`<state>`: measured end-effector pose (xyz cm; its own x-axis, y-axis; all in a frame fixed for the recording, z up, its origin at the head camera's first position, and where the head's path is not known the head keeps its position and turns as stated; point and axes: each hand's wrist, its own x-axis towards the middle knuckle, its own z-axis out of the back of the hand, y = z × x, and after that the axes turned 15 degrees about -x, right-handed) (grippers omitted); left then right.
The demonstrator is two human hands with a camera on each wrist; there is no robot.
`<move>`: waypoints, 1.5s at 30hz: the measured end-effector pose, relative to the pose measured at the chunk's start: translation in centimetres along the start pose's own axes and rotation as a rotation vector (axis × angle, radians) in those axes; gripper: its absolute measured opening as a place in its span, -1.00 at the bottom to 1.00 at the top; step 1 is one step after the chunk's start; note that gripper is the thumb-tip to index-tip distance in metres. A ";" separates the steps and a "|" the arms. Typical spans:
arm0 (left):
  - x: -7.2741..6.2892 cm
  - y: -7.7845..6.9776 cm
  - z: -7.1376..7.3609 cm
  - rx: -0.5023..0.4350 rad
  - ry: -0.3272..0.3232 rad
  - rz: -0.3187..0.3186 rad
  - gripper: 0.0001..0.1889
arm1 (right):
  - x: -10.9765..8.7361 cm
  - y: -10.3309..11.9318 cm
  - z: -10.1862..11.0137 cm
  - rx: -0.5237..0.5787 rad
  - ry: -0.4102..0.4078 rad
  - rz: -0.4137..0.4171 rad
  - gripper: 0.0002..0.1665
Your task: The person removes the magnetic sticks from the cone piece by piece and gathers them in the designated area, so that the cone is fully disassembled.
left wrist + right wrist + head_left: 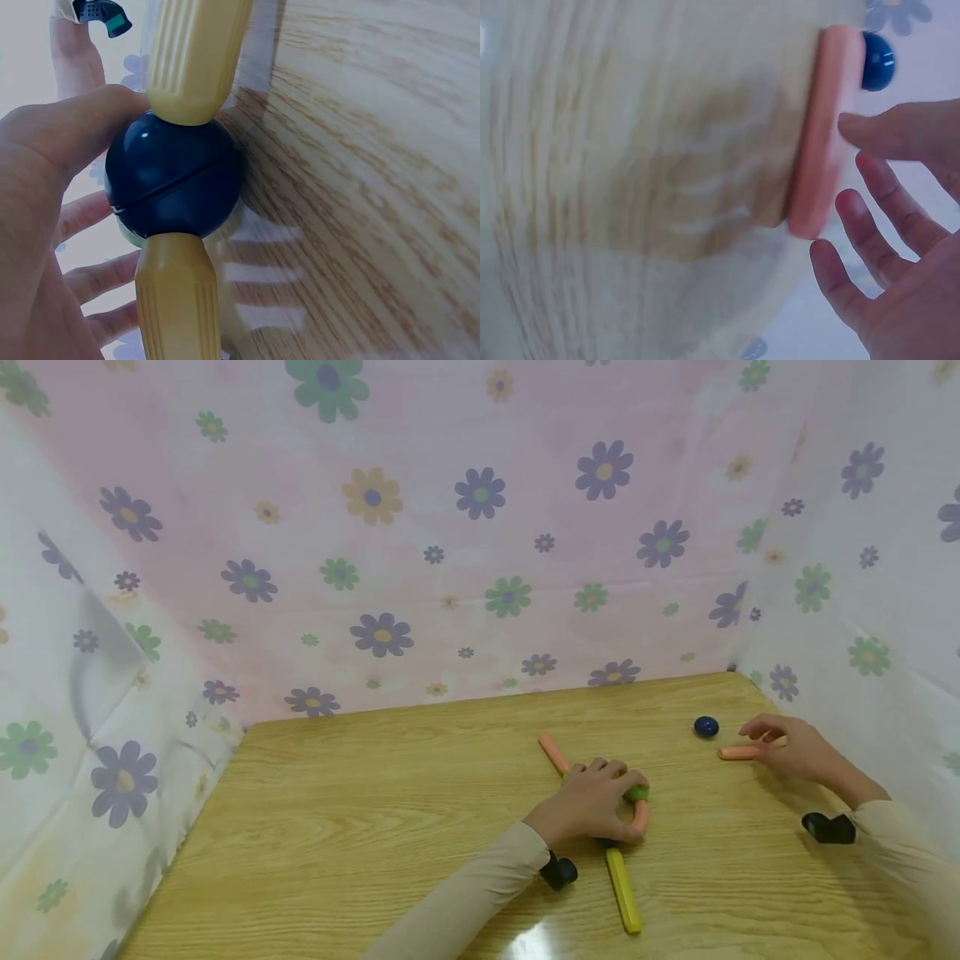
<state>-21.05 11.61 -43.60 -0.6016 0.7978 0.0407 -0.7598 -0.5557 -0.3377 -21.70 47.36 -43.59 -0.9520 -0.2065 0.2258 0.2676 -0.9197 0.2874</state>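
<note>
In the head view my left hand (588, 806) curls over a toy of joined sticks and balls on the table. Its fingers lie by a green ball (637, 793), its thumb by a curved orange piece (641, 815). A yellow stick (623, 890) and a straight orange stick (553, 752) stick out. The left wrist view shows a dark blue ball (176, 176) between two yellow sticks, the thumb against it. My right hand (802, 750) is at a loose orange stick (828, 135); its thumb touches or nearly touches the stick, with the other fingers loosely bent and apart from it.
A loose dark blue ball (706, 727) lies just beyond the orange stick by my right hand. The wooden table (337, 802) is bordered by flower-patterned cloth (420, 568) at the back and sides. A camera (828, 828) sits on my right wrist.
</note>
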 end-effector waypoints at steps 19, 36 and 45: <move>-0.5 -0.4 1.2 -0.016 0.075 0.058 -0.23 | -1.3 7.0 2.0 0.148 0.001 0.215 -0.73; -1.0 1.5 2.8 -0.143 0.230 0.032 -0.22 | -2.6 13.3 0.8 0.316 0.196 0.367 -0.69; -1.4 1.8 2.1 -0.122 0.108 0.065 -0.18 | -3.1 15.2 -0.8 0.375 0.284 0.403 -0.72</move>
<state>-22.05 8.98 -42.27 -0.6135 0.7852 -0.0836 -0.6806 -0.5795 -0.4484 -14.84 33.75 -40.66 -0.7537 -0.6415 0.1427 0.5992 -0.5816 0.5502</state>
